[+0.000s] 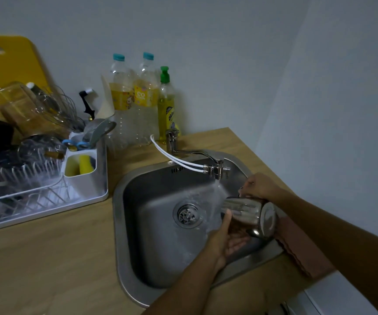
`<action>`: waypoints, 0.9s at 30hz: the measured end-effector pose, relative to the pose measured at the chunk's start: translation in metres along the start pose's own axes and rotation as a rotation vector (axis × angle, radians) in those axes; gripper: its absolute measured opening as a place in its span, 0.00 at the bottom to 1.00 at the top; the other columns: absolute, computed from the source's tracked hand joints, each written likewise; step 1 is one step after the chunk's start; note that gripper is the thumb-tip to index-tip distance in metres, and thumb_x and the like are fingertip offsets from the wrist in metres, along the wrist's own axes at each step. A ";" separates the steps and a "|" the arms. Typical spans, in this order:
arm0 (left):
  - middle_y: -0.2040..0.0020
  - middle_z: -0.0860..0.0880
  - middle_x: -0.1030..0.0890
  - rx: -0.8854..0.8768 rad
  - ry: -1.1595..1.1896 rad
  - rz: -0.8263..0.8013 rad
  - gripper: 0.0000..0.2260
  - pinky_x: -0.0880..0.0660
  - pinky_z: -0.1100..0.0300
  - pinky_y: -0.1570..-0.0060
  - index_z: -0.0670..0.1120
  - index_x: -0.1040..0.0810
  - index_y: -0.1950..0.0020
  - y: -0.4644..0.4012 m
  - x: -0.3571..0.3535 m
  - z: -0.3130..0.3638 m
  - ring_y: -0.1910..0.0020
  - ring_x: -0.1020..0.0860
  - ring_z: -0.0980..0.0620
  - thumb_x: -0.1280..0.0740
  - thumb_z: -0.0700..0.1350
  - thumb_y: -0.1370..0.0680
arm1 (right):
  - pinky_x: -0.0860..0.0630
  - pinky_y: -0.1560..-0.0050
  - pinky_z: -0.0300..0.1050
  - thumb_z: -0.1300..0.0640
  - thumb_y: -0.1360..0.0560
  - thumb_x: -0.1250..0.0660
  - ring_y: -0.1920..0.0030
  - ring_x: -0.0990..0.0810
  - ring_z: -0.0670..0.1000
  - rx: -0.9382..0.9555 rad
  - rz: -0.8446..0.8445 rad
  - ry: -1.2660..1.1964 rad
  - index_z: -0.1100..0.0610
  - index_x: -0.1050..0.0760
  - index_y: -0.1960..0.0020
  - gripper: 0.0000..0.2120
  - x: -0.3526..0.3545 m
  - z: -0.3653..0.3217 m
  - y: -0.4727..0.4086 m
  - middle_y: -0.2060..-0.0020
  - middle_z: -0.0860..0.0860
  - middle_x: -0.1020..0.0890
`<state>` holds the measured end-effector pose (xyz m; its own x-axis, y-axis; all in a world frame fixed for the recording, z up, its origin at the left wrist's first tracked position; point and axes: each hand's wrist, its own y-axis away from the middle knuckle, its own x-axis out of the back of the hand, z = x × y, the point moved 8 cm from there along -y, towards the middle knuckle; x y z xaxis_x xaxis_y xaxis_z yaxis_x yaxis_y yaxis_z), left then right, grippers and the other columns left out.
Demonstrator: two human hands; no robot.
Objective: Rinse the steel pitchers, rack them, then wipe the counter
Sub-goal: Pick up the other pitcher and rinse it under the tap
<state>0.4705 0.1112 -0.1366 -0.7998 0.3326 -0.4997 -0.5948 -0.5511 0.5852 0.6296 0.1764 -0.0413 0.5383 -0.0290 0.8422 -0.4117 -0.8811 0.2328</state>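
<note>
A steel pitcher lies tipped on its side over the right part of the sink, mouth toward the running water. My right hand grips it from above, near its rim and handle. Under the pitcher's mouth my left hand cups the body, palm up, thumb against the steel. Water streams from the faucet onto the pitcher's mouth and splashes toward the drain. A brownish cloth lies on the counter at the sink's right edge.
A white dish rack full of glassware and utensils stands on the wooden counter at left. Two plastic bottles and a dish soap bottle stand behind the faucet. A yellow cutting board leans on the wall.
</note>
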 end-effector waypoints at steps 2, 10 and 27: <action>0.66 0.45 0.15 0.003 0.015 -0.005 0.20 0.18 0.61 0.64 0.43 0.23 0.52 0.000 -0.001 0.000 0.66 0.15 0.50 0.36 0.60 0.25 | 0.33 0.69 0.37 0.55 0.30 0.27 0.69 0.26 0.45 -0.028 -0.001 -0.005 0.61 0.17 0.63 0.09 0.003 0.001 0.000 0.70 0.52 0.21; 0.71 0.47 0.16 0.017 -0.011 0.090 0.22 0.20 0.63 0.68 0.43 0.21 0.55 0.002 0.013 0.009 0.72 0.17 0.54 0.37 0.63 0.26 | 0.29 0.69 0.37 0.56 0.31 0.27 0.68 0.22 0.48 -0.119 -0.013 -0.075 0.63 0.19 0.64 0.10 -0.007 0.011 0.003 0.70 0.54 0.19; 0.58 0.43 0.22 -0.111 -0.303 0.295 0.16 0.24 0.61 0.64 0.39 0.25 0.44 0.005 0.078 0.098 0.61 0.22 0.48 0.33 0.50 0.24 | 0.33 0.78 0.36 0.55 0.20 0.42 0.76 0.28 0.47 -0.501 -0.204 -0.999 0.58 0.27 0.51 0.08 -0.113 0.023 0.023 0.78 0.52 0.23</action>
<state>0.3973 0.2088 -0.1101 -0.9316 0.3492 -0.1014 -0.3381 -0.7294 0.5946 0.5764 0.1481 -0.1420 0.8822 -0.4678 0.0541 -0.3764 -0.6313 0.6781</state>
